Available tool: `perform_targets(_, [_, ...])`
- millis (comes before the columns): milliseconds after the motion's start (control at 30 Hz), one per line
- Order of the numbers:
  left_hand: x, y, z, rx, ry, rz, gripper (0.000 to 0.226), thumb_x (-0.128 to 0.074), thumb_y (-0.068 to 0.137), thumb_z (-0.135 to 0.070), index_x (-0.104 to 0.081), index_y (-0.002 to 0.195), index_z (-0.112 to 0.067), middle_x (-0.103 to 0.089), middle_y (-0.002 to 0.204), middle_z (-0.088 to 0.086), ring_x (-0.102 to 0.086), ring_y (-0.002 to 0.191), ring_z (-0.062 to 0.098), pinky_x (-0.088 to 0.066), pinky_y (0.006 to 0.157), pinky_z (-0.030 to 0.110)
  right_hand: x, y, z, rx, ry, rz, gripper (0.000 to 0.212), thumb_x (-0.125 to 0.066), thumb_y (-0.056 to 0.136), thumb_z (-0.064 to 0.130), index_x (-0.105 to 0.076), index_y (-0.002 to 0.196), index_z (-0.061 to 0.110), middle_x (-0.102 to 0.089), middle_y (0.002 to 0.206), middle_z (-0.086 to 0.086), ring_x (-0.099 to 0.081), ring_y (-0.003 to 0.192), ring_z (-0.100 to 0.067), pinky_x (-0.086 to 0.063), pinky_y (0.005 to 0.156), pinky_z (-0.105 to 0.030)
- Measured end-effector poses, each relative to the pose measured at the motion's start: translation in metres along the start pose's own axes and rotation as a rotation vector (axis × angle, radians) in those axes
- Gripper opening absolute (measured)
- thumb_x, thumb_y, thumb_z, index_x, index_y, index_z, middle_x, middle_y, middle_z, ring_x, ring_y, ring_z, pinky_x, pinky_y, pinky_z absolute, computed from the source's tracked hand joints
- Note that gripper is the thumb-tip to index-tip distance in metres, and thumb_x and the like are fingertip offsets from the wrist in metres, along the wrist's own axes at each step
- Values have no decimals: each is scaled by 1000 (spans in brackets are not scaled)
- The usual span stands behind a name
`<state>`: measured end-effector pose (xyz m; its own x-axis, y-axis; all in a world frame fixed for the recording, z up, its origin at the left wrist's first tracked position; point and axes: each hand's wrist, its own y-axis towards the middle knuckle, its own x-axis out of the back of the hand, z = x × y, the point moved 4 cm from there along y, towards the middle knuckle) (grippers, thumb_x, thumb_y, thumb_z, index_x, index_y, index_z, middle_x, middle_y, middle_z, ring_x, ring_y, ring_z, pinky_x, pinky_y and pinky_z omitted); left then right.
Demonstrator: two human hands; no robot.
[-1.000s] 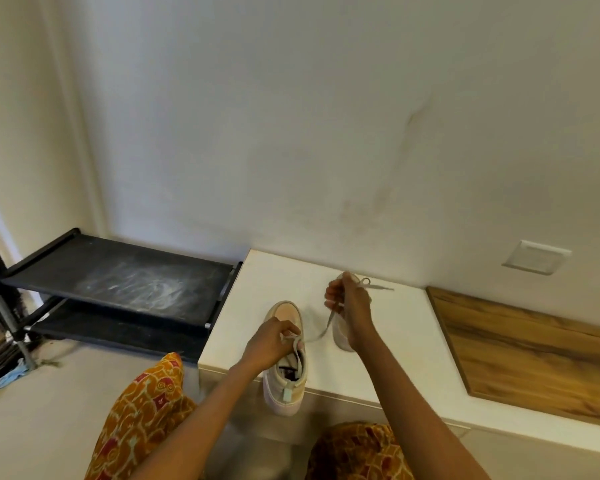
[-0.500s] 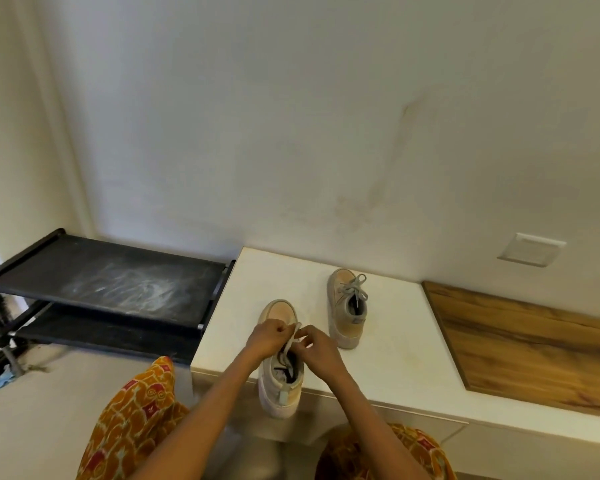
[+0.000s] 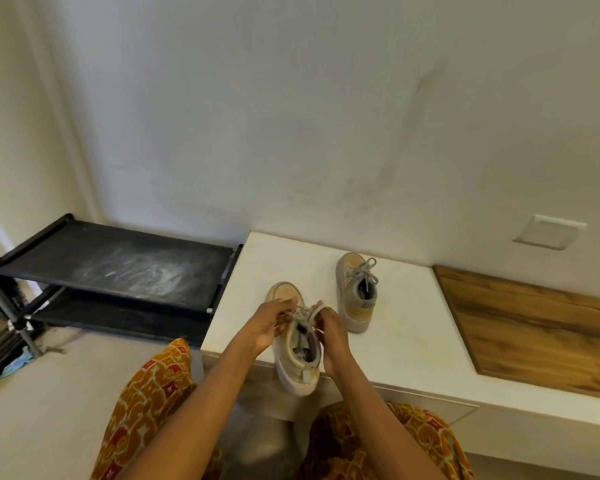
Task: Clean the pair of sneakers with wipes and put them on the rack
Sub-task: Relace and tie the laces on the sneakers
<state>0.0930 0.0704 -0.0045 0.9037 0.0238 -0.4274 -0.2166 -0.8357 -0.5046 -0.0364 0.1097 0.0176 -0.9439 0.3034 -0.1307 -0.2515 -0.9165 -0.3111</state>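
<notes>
I see no words on the tan cloth shoe [image 3: 297,344]. My left hand [image 3: 269,323] and right hand [image 3: 331,336] pinch its gray laces [image 3: 302,315] on the smooth white desk [image 3: 413,337]. The other shoe [image 3: 357,292] stands just past my right hand.

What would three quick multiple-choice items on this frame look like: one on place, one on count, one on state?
1. Where is the rack?
A. left of the white ledge
B. on the wooden panel
C. behind the person

2. How many sneakers are on the white ledge?
A. one
B. two
C. three

3. What are the hands doing?
A. hanging idle
B. wiping the rack
C. both pinching the near sneaker's laces

Answers:
1 A, the black rack stands just left of the ledge.
2 B, the near sneaker and the far sneaker rest there.
3 C, the left hand and right hand have their grip on the laces.
</notes>
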Motion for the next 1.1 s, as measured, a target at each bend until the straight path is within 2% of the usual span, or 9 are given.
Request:
perform_targets(67, [1,-3,-3,-52,-175,-44,7,-62,86,-11,-58,85,-7,-57,73,9,-54,68,19,-47,68,30,12,5,2,-77,241,-51,25,-49,95,26,-51,72,15,-56,70,-2,-51,63,-12,-43,61,-24])
perform_targets(200, [0,-4,-15,-163,-448,-75,25,-65,86,-20,-50,66,-15,-44,47,-2,-43,43,10,-46,73,33,28,13,17,-99,479,-36,33,-43,98,33,-44,68,17,-54,70,-2,-45,44,-8,-36,42,-18])
perform_targets(367, [19,-7,-39,-303,-563,-199,21,-59,90,-33,-58,75,-18,-36,40,-8,-32,35,5,-33,40,19,37,19,27,-50,272,-99,14,-53,93,24,-55,86,12,-54,69,-4,-54,56,-15,-50,58,-25])
perform_targets(533, [42,-2,-40,-323,-369,-347,8,-57,92,-21,-63,94,-16,-42,53,-3,-31,36,4,-26,32,17,15,16,14,103,-419,14,17,-55,92,30,-59,93,13,-61,88,-5,-57,77,-18,-49,69,-30])
perform_targets(633, [46,0,-35,-291,149,-328,13,-52,95,-26,-55,104,-18,-52,75,1,-36,49,8,-29,37,19,-8,15,3,187,-831,149,30,-60,84,46,-63,88,17,-66,86,1,-62,81,-18,-50,73,-33])
perform_targets(700, [38,-1,-29,-315,581,-178,14,-50,95,-29,-56,102,-19,-60,86,3,-44,56,11,-34,44,20,-13,18,3,229,-904,149,27,-65,80,46,-64,86,19,-67,86,0,-63,81,-17,-51,71,-31])
perform_targets(800, [26,-3,-19,-338,941,15,22,-51,94,-37,-58,82,-20,-61,79,3,-53,59,12,-40,48,20,-7,18,7,256,-793,189,21,-71,78,38,-65,87,20,-65,86,2,-62,83,-15,-54,79,-36])
perform_targets(933, [30,0,-12,-318,1009,86,22,-58,89,-40,-57,83,-19,-60,70,-1,-51,55,11,-42,50,20,2,16,3,370,-1011,377,39,-71,78,40,-58,110,23,-54,106,4,-55,92,-13,-50,82,-32])
perform_targets(1100, [30,-5,-8,-367,887,90,14,-61,89,-29,-65,81,-18,-67,75,4,-53,51,7,-45,50,19,2,18,7,481,-962,160,23,-57,89,41,-69,90,22,-68,91,3,-60,80,-12,-51,73,-36])
